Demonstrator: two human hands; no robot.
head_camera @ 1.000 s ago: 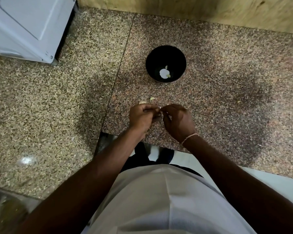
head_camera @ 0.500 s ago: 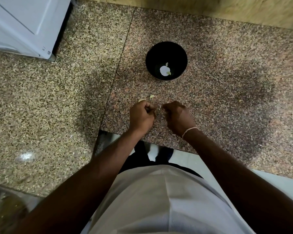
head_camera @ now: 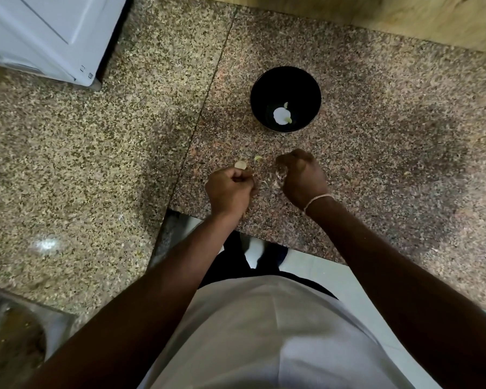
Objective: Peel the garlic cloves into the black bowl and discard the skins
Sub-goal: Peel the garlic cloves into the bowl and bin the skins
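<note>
Garlic clove, peeled and pale (head_camera: pixel 281 115), lying at the bottom of the round, glossy black bowl (head_camera: pixel 285 80) on the far part of the speckled pinkish granite counter (head_camera: pixel 376 136), a small curled yellowish scrap beside it. Nearer, on the stone just beyond the hands, two loose bits: a flat, papery beige skin piece (head_camera: pixel 240 164) and a smaller curved yellow-green sliver (head_camera: pixel 258 158). Left hand (head_camera: pixel 229 189) curled into a fist over the counter, fingers tucked tight (contents hidden, so holding something or nothing cannot be told). Right hand (head_camera: pixel 300 178) also curled, knuckles up, with something pale and filmy (head_camera: pixel 279 175) at the fingertips, blurred, likely garlic skin or a clove; thin light band (head_camera: pixel 317 199) round that wrist. Hands close together but apart, a wispy shred on the stone between them. Left of a straight seam, a second slab in coarser tan-and-brown granite (head_camera: pixel 68 164), polished, with a bright glint. White smooth-panelled appliance (head_camera: pixel 48 32) at far left; wood-grain wall (head_camera: pixel 404 15) along the far edge.
</note>
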